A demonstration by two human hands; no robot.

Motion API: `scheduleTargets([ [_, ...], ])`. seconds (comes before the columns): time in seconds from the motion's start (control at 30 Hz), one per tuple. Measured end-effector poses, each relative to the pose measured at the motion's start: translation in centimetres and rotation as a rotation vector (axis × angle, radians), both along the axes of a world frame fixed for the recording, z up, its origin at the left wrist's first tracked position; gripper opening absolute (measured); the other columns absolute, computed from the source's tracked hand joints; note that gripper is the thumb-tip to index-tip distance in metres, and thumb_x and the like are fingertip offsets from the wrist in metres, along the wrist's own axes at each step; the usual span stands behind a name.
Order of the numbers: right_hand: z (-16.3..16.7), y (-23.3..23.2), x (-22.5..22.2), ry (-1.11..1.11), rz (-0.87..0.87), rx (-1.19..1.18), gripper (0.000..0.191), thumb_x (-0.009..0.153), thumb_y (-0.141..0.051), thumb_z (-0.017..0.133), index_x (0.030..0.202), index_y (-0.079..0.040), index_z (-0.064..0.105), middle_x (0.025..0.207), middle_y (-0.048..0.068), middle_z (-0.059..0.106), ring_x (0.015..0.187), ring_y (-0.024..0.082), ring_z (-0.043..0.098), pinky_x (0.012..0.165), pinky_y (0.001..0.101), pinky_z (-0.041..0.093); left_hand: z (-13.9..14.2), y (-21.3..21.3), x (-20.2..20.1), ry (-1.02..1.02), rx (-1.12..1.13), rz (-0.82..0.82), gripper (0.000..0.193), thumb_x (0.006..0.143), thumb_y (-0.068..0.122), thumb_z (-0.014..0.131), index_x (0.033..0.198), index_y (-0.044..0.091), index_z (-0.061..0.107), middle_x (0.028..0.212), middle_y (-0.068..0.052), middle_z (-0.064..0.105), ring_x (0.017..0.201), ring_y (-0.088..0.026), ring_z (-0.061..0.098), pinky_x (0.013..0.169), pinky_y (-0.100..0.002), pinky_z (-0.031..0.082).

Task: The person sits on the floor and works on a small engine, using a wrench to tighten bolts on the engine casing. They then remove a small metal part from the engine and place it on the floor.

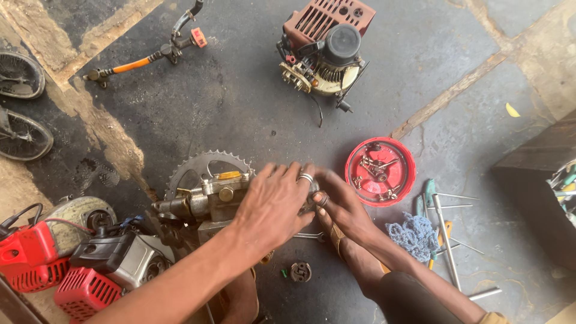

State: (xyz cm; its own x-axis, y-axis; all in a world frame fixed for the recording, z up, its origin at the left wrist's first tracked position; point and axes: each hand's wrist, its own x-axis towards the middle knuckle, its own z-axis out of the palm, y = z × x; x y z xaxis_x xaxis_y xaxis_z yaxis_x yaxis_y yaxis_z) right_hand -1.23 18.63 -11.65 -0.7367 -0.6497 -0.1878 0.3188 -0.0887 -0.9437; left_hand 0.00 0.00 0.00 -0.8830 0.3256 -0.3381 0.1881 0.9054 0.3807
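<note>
— Pump body (213,198), grey metal with brass fittings, sitting on the dark stone floor (240,102), just in front of a toothed sprocket (201,165). Seeing the hands?

— Both meeting at its right end. Left hand (273,207) lying palm down over the part, fingers spread and curled, ring on one finger, covering whatever is beneath. Right hand (342,207) coming in from the right, fingertips touching the left hand's and pinching at the same small spot. Cannot tell what exactly is being pinched; hidden under the fingers.

— And lying around?

— Red round cover (380,171) just beside the right hand, small metal pieces resting inside it. Blue rag (414,234) and a few screwdrivers (441,225) lying near the right forearm. Small round metal piece (300,272) sitting on the floor between the two forearms.

— Further off?

— Small engine with a rust-red shroud (324,48) standing well apart at the top. Orange-handled shaft (144,60) lying to the upper left. Red-and-black engines (78,264) crowding the lower left, near the left forearm. Bicycle wheels (21,108) showing at the left edge.
</note>
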Motion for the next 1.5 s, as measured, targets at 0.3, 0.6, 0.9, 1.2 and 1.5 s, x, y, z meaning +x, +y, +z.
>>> scheduleTargets([
  [0.3, 0.3, 0.8, -0.7, -0.149, -0.009, -0.043, 0.038, 0.097, -0.013, 0.068, 0.127, -0.006, 0.047, 0.125, 0.007, 0.058, 0.123, 0.017, 0.054, 0.104, 0.0361, 0.048, -1.3, -0.1, -0.1, -0.051, 0.22, 0.069, 0.036, 0.089, 0.021, 0.073, 0.107, -0.007, 0.059, 0.116, -0.025, 0.057, 0.099, -0.039, 0.065, 0.095, -0.055, 0.047],
  [0.6, 3.7, 0.6, -1.8, -0.068, -0.043, -0.012, 0.039, 0.097, -0.011, 0.069, 0.131, -0.004, 0.051, 0.122, 0.007, 0.057, 0.118, 0.017, 0.057, 0.103, 0.0351, 0.048, -0.5, 0.6, -0.9, -0.009, 0.307, 0.08, 0.051, 0.084, 0.018, 0.073, 0.124, -0.008, 0.054, 0.111, -0.027, 0.058, 0.098, -0.043, 0.064, 0.093, -0.057, 0.046],
  [0.9, 2.0, 5.1, -4.8, 0.196, -0.265, 0.559, 0.029, 0.09, -0.01, 0.062, 0.119, -0.007, 0.063, 0.101, 0.006, 0.068, 0.094, 0.021, 0.068, 0.079, 0.0384, 0.056, -2.8, 0.5, -0.4, -0.088, 0.143, 0.057, 0.057, 0.09, 0.016, 0.073, 0.132, -0.016, 0.052, 0.099, -0.025, 0.065, 0.075, -0.028, 0.068, 0.065, -0.035, 0.06],
  [1.2, -1.2, 5.5, -6.3, 0.849, 0.017, 1.024, 0.018, 0.087, -0.004, 0.065, 0.104, -0.006, 0.069, 0.102, 0.014, 0.065, 0.089, 0.034, 0.07, 0.075, 0.0437, 0.055, -1.5, 0.6, -0.8, 0.055, 0.152, 0.016, 0.056, 0.08, 0.007, 0.072, 0.127, -0.019, 0.056, 0.099, -0.026, 0.066, 0.078, -0.031, 0.07, 0.076, -0.04, 0.058],
  [1.5, 1.7, 6.4, -1.3, -0.037, -0.54, 0.409, 0.017, 0.088, -0.005, 0.075, 0.103, 0.002, 0.075, 0.094, 0.012, 0.079, 0.086, 0.017, 0.075, 0.08, 0.0317, 0.063, -0.9, 0.8, -0.9, 0.12, 0.152, -0.008, 0.048, 0.079, 0.008, 0.073, 0.117, -0.019, 0.06, 0.097, -0.022, 0.063, 0.085, -0.033, 0.07, 0.08, -0.044, 0.057],
])
